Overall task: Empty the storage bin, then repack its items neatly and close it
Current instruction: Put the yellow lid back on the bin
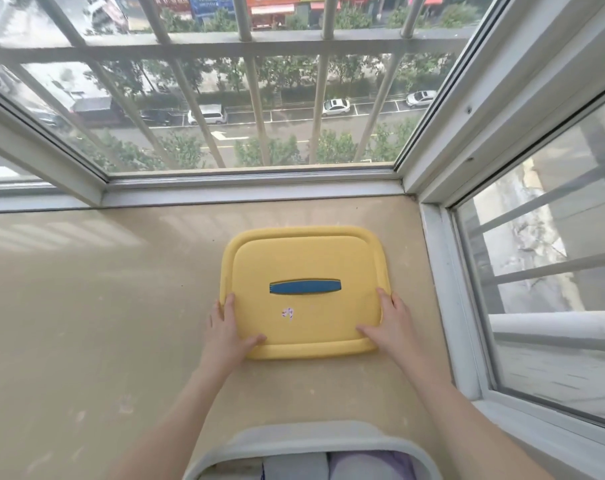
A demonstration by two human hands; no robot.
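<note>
One yellow lid (311, 258) on the surface (121, 306), with one blue handle (305, 286) and one small sticker (288, 313). One grey bin (304, 441) — three folded cloths (294, 466) show inside. One left hand (225, 327), one right hand (391, 323) — two together.

White arrow (219, 135) on the street (280, 128)

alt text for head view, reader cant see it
The left hand and right hand rest on the near corners of a yellow lid with a blue handle, flat on a window ledge. An open grey bin of folded cloth sits nearer.
</note>
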